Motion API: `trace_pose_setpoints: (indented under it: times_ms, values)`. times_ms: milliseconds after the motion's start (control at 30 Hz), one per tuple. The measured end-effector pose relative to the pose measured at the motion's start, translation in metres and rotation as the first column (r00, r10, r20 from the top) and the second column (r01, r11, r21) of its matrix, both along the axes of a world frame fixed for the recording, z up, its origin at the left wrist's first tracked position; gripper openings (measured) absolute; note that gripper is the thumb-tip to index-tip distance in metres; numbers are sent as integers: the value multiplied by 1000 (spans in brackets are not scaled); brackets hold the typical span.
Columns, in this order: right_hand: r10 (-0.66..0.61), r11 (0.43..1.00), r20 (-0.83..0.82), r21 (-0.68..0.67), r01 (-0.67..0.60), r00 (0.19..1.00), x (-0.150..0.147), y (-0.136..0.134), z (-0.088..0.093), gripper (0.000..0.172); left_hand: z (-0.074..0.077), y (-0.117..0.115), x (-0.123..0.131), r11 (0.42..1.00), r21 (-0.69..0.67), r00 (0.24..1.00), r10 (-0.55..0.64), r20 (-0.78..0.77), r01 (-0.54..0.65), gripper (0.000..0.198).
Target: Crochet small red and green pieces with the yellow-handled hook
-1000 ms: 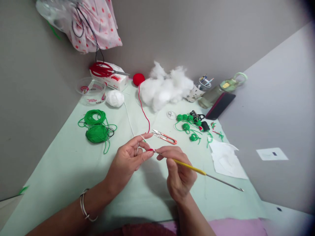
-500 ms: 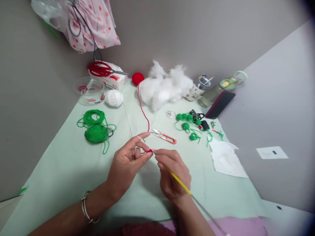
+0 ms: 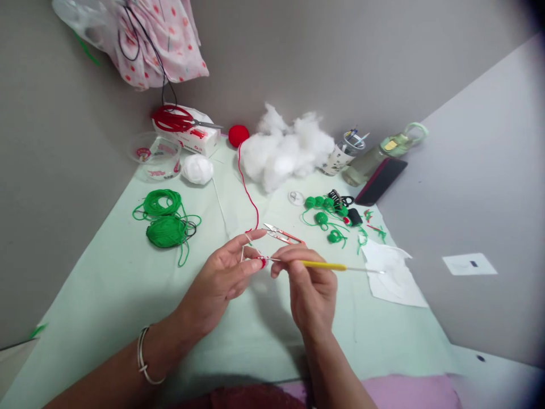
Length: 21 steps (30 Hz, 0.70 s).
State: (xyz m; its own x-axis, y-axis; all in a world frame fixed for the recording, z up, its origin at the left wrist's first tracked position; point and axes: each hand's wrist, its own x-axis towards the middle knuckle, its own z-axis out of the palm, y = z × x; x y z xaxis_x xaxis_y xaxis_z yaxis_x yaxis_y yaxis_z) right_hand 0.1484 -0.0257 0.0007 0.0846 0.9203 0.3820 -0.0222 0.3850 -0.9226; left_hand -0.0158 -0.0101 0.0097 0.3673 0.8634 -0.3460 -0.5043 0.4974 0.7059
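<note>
My left hand [image 3: 227,270] pinches a small red-and-white crochet piece [image 3: 263,262] between thumb and fingers, with white yarn strung over the raised index finger. In my right hand [image 3: 313,284] is a crochet hook with a yellow handle [image 3: 326,265], lying nearly level, its thin tip meeting the piece. Red yarn [image 3: 251,196] runs back from the work to a red ball [image 3: 238,136]. The white strand leads to a white yarn ball [image 3: 197,170]. Just beyond my hands lie thread snips [image 3: 283,234] with orange handles, partly covered by my right fingers.
Green yarn bundles [image 3: 166,230] lie at left, near a clear plastic tub [image 3: 159,162]. Red scissors [image 3: 174,120] rest on a tissue box [image 3: 208,146]. White stuffing [image 3: 281,153] is heaped at the back. Small green crochet balls [image 3: 321,218], a phone [image 3: 381,182] and paper [image 3: 389,278] are at right.
The hook has swung from slanting down toward me to nearly level, its far end pointing right. My right hand has turned with it, and more red of the piece shows at my left fingertips.
</note>
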Motion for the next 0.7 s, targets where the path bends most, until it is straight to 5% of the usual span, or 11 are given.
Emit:
trace_pose_setpoints:
  times_ms: [167,300,433,533,700]
  values:
    - [-126,982,305,172,76,944,-5,-7,-6,28,-3,-5,7,997,55,993,55,-105,-49,49]
    - [-246,929,530,367,42,811,-1,-12,-10,38,-3,-3,7,999,-50,1000,-5,14,6,48]
    - [-177,978,262,156,139,949,3,-5,-4,22,-1,3,3,989,-141,990,-25,142,45,37]
    - [-75,997,47,-2,75,996,1,1,-1,18,-1,3,3,996,-87,994,25,102,-16,39]
    - [-14,999,28,-43,16,1000,-1,2,-4,14,-2,-3,6,999,48,997,-3,-75,7,41]
